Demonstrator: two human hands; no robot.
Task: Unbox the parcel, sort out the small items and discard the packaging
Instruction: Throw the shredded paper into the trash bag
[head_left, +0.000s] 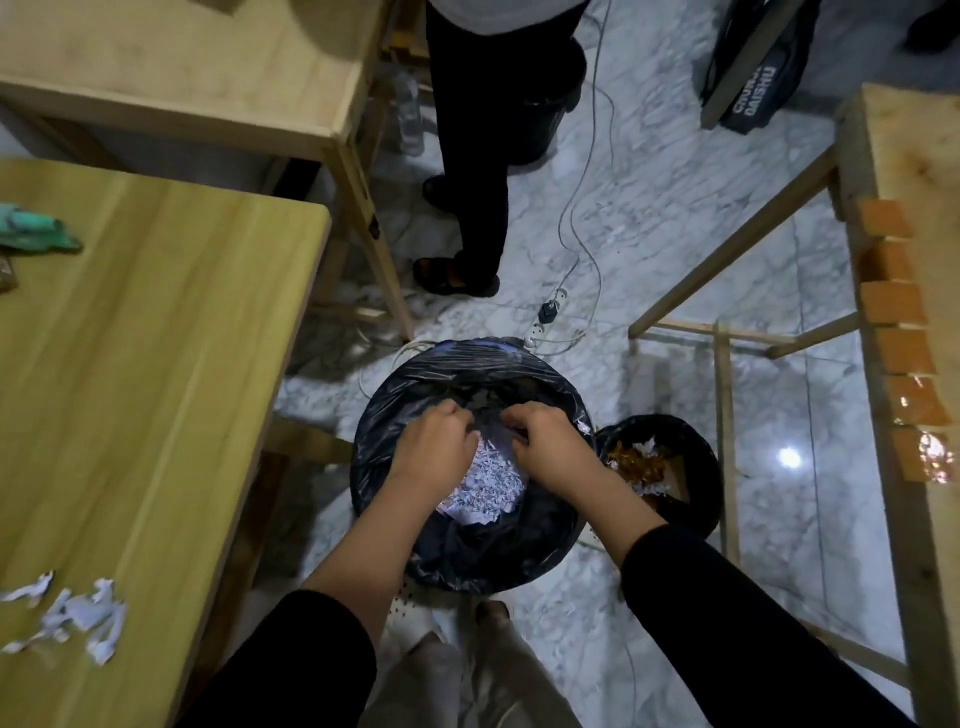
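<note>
A round bin lined with a black bag (384, 415) stands on the floor in front of me, with a heap of white shredded paper (488, 491) inside it. Both my hands reach into its mouth, close together with their fingers curled downward. My left hand (434, 447) grips shredded paper that shows under its palm. My right hand (550, 441) pinches small white shreds at its fingertips. More torn white paper scraps (78, 618) lie on the wooden table (156, 389) at my left.
A smaller black bin (696, 457) holding orange and white scraps touches the big bin's right side. Another person's legs (472, 208) stand beyond the bin, near a power strip and cables (550, 312). A green object (36, 228) lies on the table. Wooden frames flank both sides.
</note>
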